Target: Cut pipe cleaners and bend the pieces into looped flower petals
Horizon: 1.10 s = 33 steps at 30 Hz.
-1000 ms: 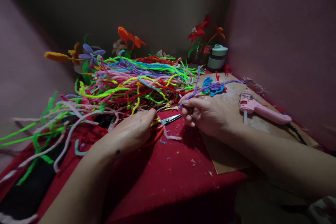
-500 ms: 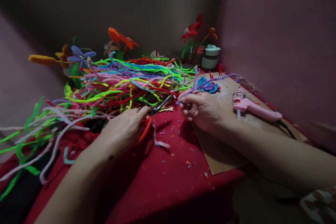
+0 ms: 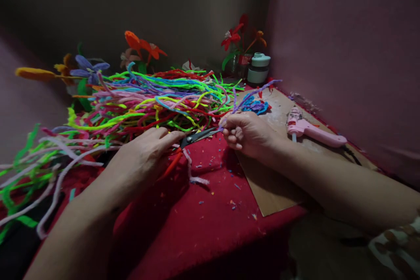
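My left hand [image 3: 144,153] is closed around the orange handles of a pair of scissors [image 3: 193,138]. Its dark blades point right, with the tips at the end of a purple pipe cleaner [image 3: 251,94]. That purple piece is pinched between the thumb and fingers of my right hand [image 3: 244,130], and its long ends stick up and to the right. Whether the blades touch it I cannot tell. Under the scissors a short pale pink pipe cleaner [image 3: 189,168] lies on the red cloth. Just beyond my right hand is a blue and purple pipe-cleaner flower [image 3: 256,105].
A big heap of coloured pipe cleaners [image 3: 157,100] covers the left and back. On the cardboard [image 3: 272,192] at right lies a pink glue gun [image 3: 315,133]. A mint-lidded jar [image 3: 258,69] and red flowers [image 3: 232,37] stand behind. Small clippings dot the red cloth [image 3: 197,227].
The scissors have turned and moved right, bringing their tips to the purple pipe cleaner by my right hand. The whole view has shifted slightly.
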Each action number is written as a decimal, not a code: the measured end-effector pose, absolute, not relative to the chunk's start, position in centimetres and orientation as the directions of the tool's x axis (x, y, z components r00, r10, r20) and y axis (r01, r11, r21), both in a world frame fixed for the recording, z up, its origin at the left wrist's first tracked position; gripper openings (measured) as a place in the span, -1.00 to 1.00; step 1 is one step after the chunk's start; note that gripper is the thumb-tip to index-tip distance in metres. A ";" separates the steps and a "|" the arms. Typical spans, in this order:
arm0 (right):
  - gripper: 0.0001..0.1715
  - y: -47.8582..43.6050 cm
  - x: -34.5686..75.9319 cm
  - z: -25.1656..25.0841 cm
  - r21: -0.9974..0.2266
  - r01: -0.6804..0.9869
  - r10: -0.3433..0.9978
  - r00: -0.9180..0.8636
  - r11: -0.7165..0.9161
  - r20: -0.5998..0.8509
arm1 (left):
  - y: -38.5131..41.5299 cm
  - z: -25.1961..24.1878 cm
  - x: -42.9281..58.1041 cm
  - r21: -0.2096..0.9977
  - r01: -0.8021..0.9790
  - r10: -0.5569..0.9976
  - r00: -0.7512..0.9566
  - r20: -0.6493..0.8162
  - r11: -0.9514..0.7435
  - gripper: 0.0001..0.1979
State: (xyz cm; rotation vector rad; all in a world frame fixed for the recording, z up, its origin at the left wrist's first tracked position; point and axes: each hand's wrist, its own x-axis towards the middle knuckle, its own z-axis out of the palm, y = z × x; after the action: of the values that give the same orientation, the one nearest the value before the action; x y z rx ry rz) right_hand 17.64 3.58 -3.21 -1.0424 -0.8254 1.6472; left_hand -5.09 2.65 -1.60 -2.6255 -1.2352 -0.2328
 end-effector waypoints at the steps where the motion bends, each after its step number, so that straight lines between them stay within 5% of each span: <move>1: -0.96 3.6 17.6 -3.2 -0.883 -0.370 0.957 -0.155 -0.288 -0.246 | 2.9 -2.0 -5.3 -0.144 0.767 0.725 0.639 0.255 -0.625 -0.65; 33: -0.94 4.1 17.9 -3.7 -0.818 -0.357 0.888 -0.271 -0.452 -0.373 | 3.9 -3.0 -6.5 -0.027 0.652 0.614 0.726 0.309 -0.758 -0.67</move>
State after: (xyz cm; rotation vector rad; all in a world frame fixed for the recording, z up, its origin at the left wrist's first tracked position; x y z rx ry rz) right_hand 17.87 4.15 -3.65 -1.0784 -0.7711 1.8400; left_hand -6.54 3.86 -2.98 -2.7934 -1.0297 -0.4287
